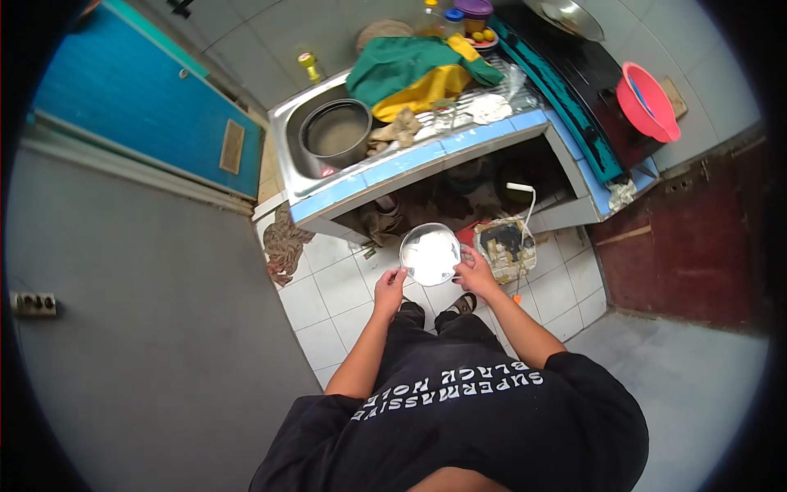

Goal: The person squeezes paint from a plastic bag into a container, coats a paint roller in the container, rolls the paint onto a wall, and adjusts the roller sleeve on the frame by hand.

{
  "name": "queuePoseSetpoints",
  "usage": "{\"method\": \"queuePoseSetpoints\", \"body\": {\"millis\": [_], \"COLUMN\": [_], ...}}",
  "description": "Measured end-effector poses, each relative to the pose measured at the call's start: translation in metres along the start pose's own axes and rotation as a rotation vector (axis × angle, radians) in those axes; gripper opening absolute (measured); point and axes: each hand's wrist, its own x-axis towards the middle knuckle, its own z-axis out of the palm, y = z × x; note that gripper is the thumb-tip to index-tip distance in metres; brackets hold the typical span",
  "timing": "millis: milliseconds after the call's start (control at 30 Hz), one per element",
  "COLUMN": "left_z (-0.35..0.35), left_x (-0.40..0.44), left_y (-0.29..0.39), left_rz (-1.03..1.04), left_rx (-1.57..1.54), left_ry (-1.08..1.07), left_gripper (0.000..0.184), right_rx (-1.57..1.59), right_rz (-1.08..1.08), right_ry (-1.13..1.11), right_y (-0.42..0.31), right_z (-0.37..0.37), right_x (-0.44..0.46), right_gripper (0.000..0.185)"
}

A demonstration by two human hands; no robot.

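Between my two hands is a round, shiny metal bowl (432,255), its inside washed out by bright glare. My left hand (390,290) grips its rim at the left, fingers closed. On the opposite side, the fingers and thumb of my right hand (474,274) pinch the rim. The bowl is held in front of my body, over the tiled floor, short of the counter. What it contains, if anything, cannot be made out through the glare.
A steel sink (288,131) holds a large dark pot (336,133). Green and yellow cloth (410,74) covers part of the drainboard. At the right stand a black stove (566,70) and a pink basin (648,102). A bin (506,250) sits below, with a rag (287,246) farther left.
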Motion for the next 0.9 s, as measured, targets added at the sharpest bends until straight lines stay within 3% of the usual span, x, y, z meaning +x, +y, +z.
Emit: {"method": "queuePoseSetpoints", "body": {"millis": [167,233,300,900], "left_z": [-0.053,-0.074,-0.095,-0.158], "left_x": [0.007,0.013,0.028,0.119], "left_y": [0.022,0.039,0.038,0.111], "left_rz": [0.0,-0.058,0.011,-0.03], "left_rx": [-0.099,-0.142,-0.039,-0.136], "left_ry": [-0.015,0.008,-0.082,-0.01], "left_gripper": [0.052,0.045,0.056,0.055], "right_rx": [0.009,-0.014,0.016,-0.004], "right_rz": [-0.07,-0.1,-0.091,-0.121], "right_ry": [-0.043,-0.065,-0.049,-0.072], "right_y": [-0.029,-0.036,-0.045,-0.118], "right_z": [0.058,0.079,0.099,0.19], "right_x": [0.004,0.007,0.008,0.085], "right_gripper": [0.057,0.057,0.056,0.059]}}
